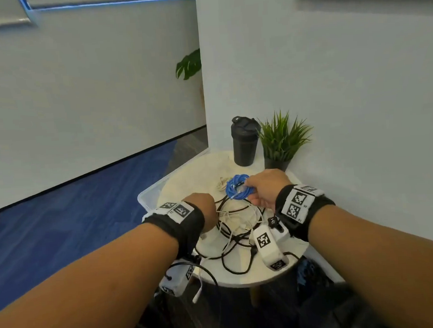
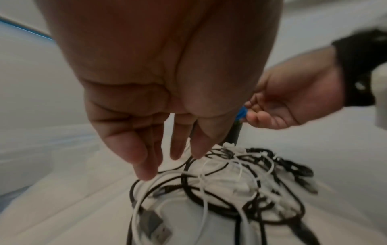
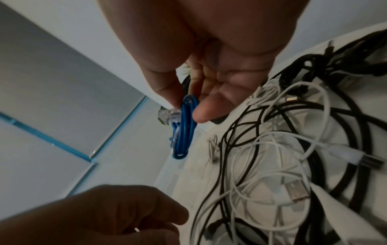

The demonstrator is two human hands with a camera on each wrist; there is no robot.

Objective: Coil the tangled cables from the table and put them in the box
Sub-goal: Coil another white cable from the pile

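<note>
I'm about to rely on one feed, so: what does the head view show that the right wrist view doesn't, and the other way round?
Only the head view shows the black tumbler, the potted plant, the clear box behind the table's left edge, and the table whole.

Only the right wrist view shows the blue cable's clear plug and the thumb and fingers pinching the coil.

Both show the right hand holding the coiled blue cable, the left hand holding nothing, and the black and white tangle.

Soft even indoor light up top, but both wrist views are dim, blurry and warped at the edges.
</note>
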